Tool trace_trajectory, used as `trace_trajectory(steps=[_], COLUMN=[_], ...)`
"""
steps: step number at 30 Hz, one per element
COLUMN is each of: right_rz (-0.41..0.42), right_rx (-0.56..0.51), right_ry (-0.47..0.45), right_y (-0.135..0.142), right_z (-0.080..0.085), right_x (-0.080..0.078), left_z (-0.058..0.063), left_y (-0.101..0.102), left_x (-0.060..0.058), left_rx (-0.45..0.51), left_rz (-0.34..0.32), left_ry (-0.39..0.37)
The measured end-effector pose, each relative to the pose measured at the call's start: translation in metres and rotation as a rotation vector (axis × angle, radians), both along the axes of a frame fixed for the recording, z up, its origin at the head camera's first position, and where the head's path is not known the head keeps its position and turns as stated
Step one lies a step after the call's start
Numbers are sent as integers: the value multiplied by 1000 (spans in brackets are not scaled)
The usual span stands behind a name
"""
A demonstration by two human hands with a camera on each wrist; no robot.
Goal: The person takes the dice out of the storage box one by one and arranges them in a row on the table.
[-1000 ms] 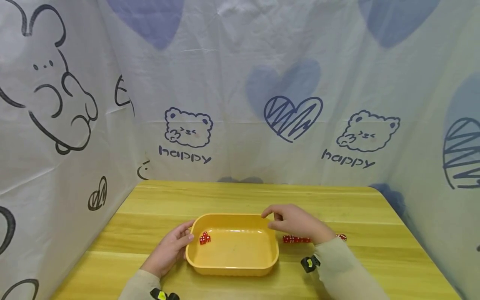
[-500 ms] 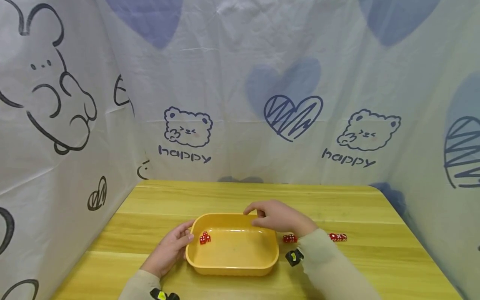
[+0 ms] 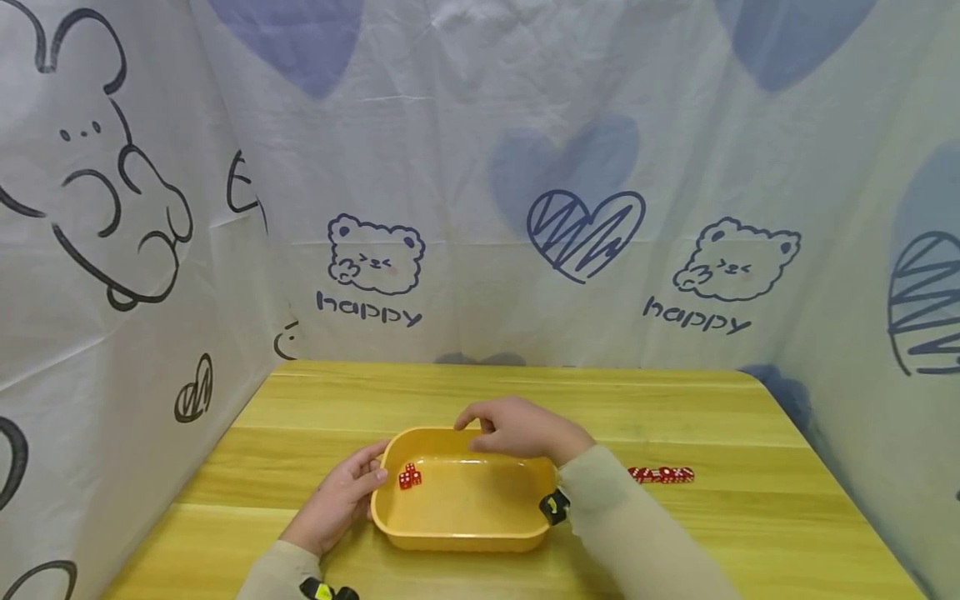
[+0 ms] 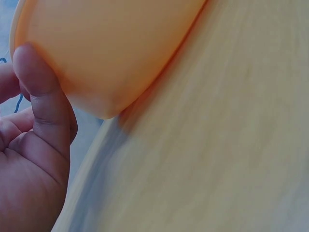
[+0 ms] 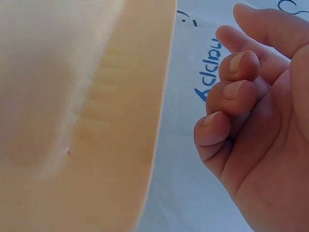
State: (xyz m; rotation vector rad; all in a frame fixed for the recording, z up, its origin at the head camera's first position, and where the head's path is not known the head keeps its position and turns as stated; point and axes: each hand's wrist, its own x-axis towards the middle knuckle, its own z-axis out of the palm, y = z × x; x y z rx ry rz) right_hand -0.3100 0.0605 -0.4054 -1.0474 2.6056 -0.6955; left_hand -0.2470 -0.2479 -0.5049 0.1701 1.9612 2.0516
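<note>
A yellow plastic tray [image 3: 465,543] stands on the table, with three red dice [image 3: 409,476] grouped inside at its left end. At that end my left hand [image 3: 337,500] grips the tray's rim; in the left wrist view, the thumb [image 4: 41,72] lies against the tray's wall. My right hand [image 3: 521,429] hovers over the tray's far right part. Its thumb and index finger stand apart, and the other fingers [image 5: 231,92] curl loosely in the right wrist view. I see nothing held in it.
A row of red dice [image 3: 662,475] lies on the wooden table [image 3: 750,533] right of the tray, partly hidden by the right sleeve [image 3: 630,517]. A printed white cloth [image 3: 480,317] hangs behind the table and along both sides.
My right hand has moved left, from the tray's right edge to above its inside. The sleeve now covers the left part of the dice row. Left hand and tray stay put.
</note>
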Motion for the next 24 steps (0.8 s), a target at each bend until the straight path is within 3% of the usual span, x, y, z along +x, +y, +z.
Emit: trace_trajectory(steps=[7,13,24], right_rz=[2,44,46], right_rx=[22,12,48], right_ry=[-38,-36,-43], right_y=[-15,-26,-43], right_z=[-5,-16,-34], right_x=[-3,-11,-13], left_z=[-1,-1,-1], left_y=[0,0,0], left_x=[0,0,-1], left_rx=[-2,4,4], left_rz=[-2,0,5], left_ry=[-13,-15,-29])
